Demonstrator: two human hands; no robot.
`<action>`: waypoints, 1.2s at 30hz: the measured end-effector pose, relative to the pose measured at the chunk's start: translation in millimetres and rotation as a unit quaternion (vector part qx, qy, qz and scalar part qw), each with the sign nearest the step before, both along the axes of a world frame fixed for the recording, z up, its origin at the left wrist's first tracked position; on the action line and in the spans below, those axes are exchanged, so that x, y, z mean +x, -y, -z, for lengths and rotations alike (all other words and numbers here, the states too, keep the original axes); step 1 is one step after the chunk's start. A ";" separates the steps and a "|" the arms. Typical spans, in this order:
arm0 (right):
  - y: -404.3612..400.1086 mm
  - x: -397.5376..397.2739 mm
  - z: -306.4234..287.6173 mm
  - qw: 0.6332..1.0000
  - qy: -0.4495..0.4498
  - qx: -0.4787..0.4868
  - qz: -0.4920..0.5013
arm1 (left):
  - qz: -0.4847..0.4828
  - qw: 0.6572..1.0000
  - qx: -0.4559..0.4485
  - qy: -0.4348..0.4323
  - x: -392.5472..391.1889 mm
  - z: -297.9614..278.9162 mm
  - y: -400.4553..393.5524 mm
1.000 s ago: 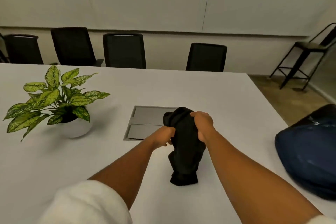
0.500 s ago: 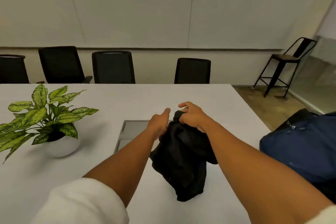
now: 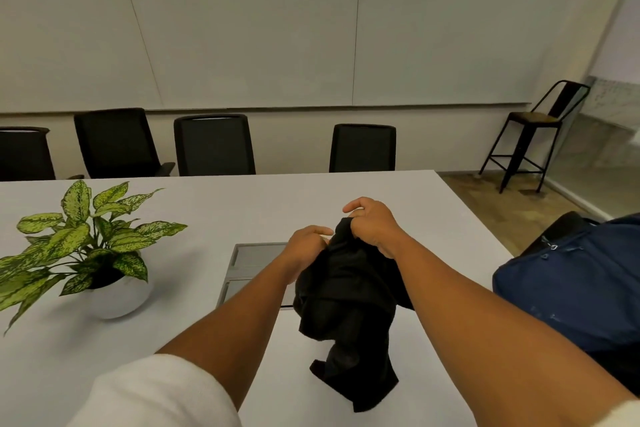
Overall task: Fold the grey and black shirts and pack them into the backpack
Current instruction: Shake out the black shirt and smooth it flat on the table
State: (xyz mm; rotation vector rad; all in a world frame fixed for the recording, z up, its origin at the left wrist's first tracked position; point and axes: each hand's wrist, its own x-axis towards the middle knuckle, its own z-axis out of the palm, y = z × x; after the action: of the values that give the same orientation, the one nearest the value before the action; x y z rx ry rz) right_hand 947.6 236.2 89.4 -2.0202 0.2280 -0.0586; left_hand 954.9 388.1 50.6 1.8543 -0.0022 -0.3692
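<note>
The black shirt (image 3: pixel 346 315) hangs bunched above the white table (image 3: pixel 214 204), its lower end touching the tabletop near me. My right hand (image 3: pixel 372 225) pinches its top edge, index finger raised. My left hand (image 3: pixel 306 246) grips the cloth just to the left of it, slightly lower. The dark blue backpack (image 3: pixel 575 284) lies on the table's right edge, to the right of my right arm. No grey shirt is in view.
A potted plant (image 3: pixel 86 250) in a white pot stands at the left. A grey cable hatch (image 3: pixel 249 263) is set into the table behind the shirt. Several black chairs (image 3: pixel 214 146) line the far side; a black stool (image 3: pixel 533 135) stands at the right.
Both hands have lifted the shirt higher and shifted their hold along its top edge; the cloth hangs longer and looser. My view has tilted upward.
</note>
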 end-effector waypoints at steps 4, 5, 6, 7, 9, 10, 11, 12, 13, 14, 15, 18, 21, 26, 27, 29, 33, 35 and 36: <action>2.3 2.1 -11.1 0.996 0.042 0.047 0.060 | 0.085 0.992 0.021 0.089 -5.7 6.3 -5.5; 3.8 2.9 -13.8 0.994 0.053 0.054 0.072 | 0.107 0.989 0.037 0.097 -6.1 5.8 -5.8; 5.0 3.3 -16.2 0.993 0.063 0.062 0.082 | 0.124 0.984 0.058 0.111 -5.0 6.2 -6.2; 5.8 3.6 -18.0 0.991 0.073 0.070 0.090 | 0.133 0.978 0.083 0.135 -3.7 5.9 -6.0; 8.9 2.9 -20.1 0.987 0.094 0.084 0.102 | 0.137 0.964 0.129 0.186 0.1 5.8 -6.2; 11.1 2.3 -20.5 0.984 0.107 0.091 0.110 | 0.133 0.961 0.143 0.197 1.5 5.6 -6.6; 13.3 1.6 -21.5 0.981 0.118 0.099 0.117 | 0.126 0.959 0.157 0.200 2.9 5.5 -7.2; 15.2 1.1 -23.1 0.978 0.128 0.109 0.120 | 0.118 0.957 0.172 0.203 4.8 5.6 -7.8; 16.8 0.9 -25.3 0.976 0.136 0.119 0.123 | 0.110 0.954 0.189 0.206 6.6 5.8 -8.3; 18.1 1.4 -28.1 0.974 0.144 0.125 0.125 | 0.103 0.953 0.193 0.210 8.2 6.3 -8.6; 19.7 2.3 -31.2 0.972 0.151 0.127 0.130 | 0.093 0.956 0.182 0.212 8.8 6.0 -9.0; 25.4 6.5 -39.8 0.970 0.164 0.089 0.153 | 0.054 0.971 0.095 0.211 9.5 -0.2 -13.1; 33.7 6.6 -43.3 0.975 0.137 0.009 0.175 | -0.009 0.978 -0.007 0.207 10.2 -18.8 -12.5; 24.2 -5.0 -44.4 0.994 -0.025 -0.047 -0.096 | -0.090 0.975 -0.054 0.195 13.5 -60.1 16.2; 18.8 -7.5 -43.0 0.988 -0.048 -0.047 -0.138 | -0.091 0.975 -0.058 0.192 13.7 -64.8 22.0; 10.3 -8.9 -37.2 0.987 -0.044 -0.031 -0.153 | -0.098 0.976 -0.077 0.178 13.7 -68.8 29.1; 6.7 -7.3 -31.2 0.994 0.036 -0.027 -0.096 | -0.072 0.978 -0.103 0.168 10.4 -68.2 24.9; 5.0 -6.7 -31.0 0.996 0.050 0.005 -0.070 | -0.055 0.975 -0.119 0.181 6.3 -68.6 17.1; 3.4 -6.7 -32.6 0.997 0.056 0.027 -0.049 | -0.052 0.974 -0.123 0.185 4.1 -68.3 12.6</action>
State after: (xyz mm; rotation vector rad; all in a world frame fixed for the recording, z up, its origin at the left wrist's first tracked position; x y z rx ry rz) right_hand 941.0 232.8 122.0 -1.9644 0.0588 -0.1023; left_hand 958.9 375.5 118.9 1.6456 -0.1970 0.0524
